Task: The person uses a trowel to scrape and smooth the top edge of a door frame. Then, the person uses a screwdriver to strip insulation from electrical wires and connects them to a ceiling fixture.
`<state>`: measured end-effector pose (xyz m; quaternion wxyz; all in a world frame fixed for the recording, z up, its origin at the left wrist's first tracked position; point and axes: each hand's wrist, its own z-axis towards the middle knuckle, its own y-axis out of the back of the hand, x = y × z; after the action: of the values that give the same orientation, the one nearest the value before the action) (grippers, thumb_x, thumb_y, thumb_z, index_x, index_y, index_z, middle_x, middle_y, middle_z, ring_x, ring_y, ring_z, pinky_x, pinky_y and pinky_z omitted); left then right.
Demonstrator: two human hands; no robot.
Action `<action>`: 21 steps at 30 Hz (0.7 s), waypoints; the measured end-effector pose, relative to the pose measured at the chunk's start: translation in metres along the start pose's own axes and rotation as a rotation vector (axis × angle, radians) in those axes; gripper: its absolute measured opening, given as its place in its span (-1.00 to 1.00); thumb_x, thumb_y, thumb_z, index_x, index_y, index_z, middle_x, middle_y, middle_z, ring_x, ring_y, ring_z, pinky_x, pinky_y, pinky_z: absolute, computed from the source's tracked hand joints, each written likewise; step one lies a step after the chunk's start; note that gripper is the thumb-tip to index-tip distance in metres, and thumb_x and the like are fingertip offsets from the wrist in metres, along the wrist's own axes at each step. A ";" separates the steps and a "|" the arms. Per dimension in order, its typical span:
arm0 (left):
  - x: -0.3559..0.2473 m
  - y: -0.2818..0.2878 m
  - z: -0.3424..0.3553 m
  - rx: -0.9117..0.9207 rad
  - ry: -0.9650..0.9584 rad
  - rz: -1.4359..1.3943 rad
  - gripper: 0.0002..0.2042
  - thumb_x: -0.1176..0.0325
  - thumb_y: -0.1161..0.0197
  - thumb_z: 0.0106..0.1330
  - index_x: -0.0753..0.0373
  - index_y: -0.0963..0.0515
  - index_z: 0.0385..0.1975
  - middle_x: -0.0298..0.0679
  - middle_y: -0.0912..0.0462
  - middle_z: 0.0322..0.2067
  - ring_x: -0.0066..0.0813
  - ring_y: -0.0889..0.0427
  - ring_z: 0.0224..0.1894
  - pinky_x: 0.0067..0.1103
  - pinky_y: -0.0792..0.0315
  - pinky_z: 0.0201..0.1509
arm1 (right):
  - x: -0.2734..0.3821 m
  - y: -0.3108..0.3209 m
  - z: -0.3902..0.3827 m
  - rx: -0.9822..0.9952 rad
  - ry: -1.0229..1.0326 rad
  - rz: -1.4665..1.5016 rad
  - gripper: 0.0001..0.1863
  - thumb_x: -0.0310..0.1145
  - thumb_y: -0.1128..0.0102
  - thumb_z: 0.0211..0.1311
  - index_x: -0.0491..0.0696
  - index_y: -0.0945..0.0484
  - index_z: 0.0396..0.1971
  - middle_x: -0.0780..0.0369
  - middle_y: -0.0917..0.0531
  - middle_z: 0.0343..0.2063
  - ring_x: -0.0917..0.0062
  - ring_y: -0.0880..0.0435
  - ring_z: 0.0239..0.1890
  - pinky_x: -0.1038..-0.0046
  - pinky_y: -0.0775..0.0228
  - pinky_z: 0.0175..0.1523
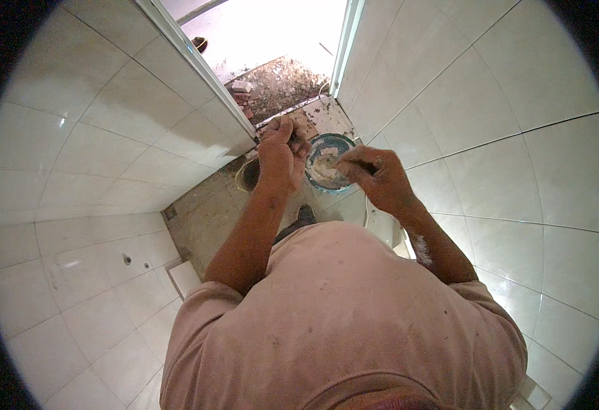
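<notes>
My left hand [282, 152] is raised in front of me with its fingers curled in. Whatever it may hold is hidden or too small to make out. To its right, my right hand [380, 179] has thumb and fingertips pressed together; I cannot make out anything between them. Below and between the hands, a round blue-green tub [321, 187] stands on the floor, with pale, wet-looking stuff and whitish pieces in it. White residue marks my right forearm. Left of my left wrist is a dark round container [249, 175], partly covered by the arm.
Pale tiled walls [504, 130] close in on both sides. Ahead, a doorway with a light frame [345, 51] opens onto rubble [282, 85] and a whitish block [242, 87]. My dark shoe [306, 214] rests on the dusty floor [200, 225]. A tile-like slab [184, 279] leans at the left wall.
</notes>
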<state>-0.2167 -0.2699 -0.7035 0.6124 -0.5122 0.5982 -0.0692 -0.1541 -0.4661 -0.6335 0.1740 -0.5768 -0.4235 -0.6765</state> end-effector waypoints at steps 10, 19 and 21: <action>-0.063 0.026 0.039 0.070 -0.129 0.420 -0.78 0.15 -0.19 0.45 0.19 -0.50 -0.22 -0.38 -0.57 -0.40 -0.61 -0.51 -0.40 -0.65 -0.47 -0.29 | 0.006 -0.019 0.049 0.056 -0.004 -0.107 -0.74 -0.21 -0.23 0.30 -0.12 -0.69 -0.26 0.13 -0.73 -0.39 0.43 -0.71 -0.34 0.37 -0.52 -0.15; -0.121 0.106 0.066 0.250 0.093 1.097 -0.66 0.06 -0.16 0.43 0.21 -0.55 -0.06 -0.36 -0.56 -0.37 -0.61 -0.47 -0.42 -0.65 -0.42 -0.28 | 0.032 -0.006 0.101 -0.281 0.118 -0.391 -0.76 -0.26 -0.18 0.33 -0.12 -0.69 -0.27 0.16 -0.72 -0.43 0.46 -0.67 -0.44 0.42 -0.54 -0.21; -0.123 0.145 0.058 0.143 -0.118 1.158 -0.70 0.16 -0.15 0.40 0.23 -0.54 -0.03 -0.32 -0.55 -0.33 -0.60 -0.45 -0.40 -0.63 -0.40 -0.25 | 0.030 0.029 0.108 -0.337 0.233 -0.734 -0.77 -0.25 -0.11 0.39 -0.05 -0.69 -0.24 0.23 -0.72 -0.40 0.51 -0.64 -0.48 0.48 -0.53 -0.26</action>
<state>-0.2802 -0.0849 -0.7397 0.6159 -0.0622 0.7392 0.2651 -0.0732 -0.3920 -0.5971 -0.1286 -0.3277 -0.4617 -0.8142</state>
